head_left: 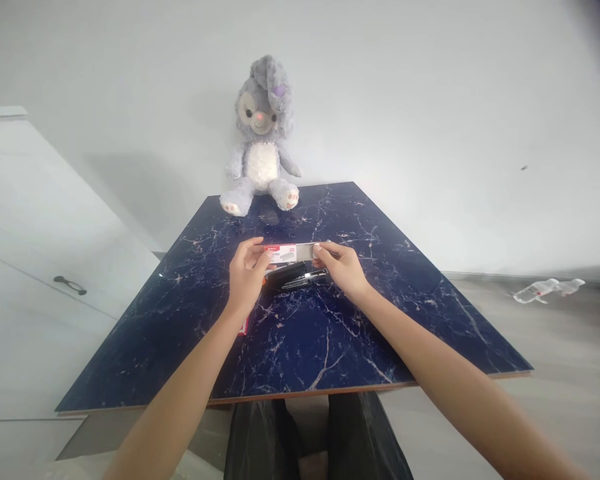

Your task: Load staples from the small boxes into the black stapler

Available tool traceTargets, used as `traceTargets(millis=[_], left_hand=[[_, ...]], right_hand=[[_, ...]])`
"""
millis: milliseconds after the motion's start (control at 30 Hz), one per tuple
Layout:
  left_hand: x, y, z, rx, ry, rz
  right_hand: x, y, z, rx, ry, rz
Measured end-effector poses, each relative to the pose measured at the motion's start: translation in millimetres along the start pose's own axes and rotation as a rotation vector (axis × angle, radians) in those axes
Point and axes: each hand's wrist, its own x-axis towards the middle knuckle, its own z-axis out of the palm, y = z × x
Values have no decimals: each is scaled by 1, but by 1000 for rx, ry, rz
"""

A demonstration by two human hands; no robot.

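Between my two hands is a small red and white staple box [281, 254] with a grey picture on its label. A greyish inner tray [305, 252] sticks out of its right end. My left hand [247, 275] is closed around the sleeve's left end. The fingers of my right hand [344, 268] pinch the tray's far end. Just below the box, a black stapler [291, 275] with a shiny metal part lies on the blue marbled table [330, 340]. Part of a second red and white box [245, 327] shows beside my left forearm, which hides the rest.
A grey plush rabbit [263, 163] sits at the table's back edge against the wall. To the left stands a white cabinet [20, 320] with a dark handle. Clear plastic bottles [536, 291] lie on the floor at the right.
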Motion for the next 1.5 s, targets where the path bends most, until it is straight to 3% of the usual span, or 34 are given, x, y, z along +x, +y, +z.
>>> traceTargets(millis=[300,733,1100,1400,1500], left_hand=[[1,-4,0,16,12,-25],[-5,3,2,62,-127,-19],[-12,2,8,79,-255,-15],[-16,8,11,113,-249,4],[-16,9,11,133,-226,32]], right_hand=[[0,-2,1,127,12,50],[0,-8,-6,-75,44,2],[-7,-15,2,-43,-81,-38],[-6,-10,4,14,-7,-15],[-8,-15,3,-84,-14,-68]])
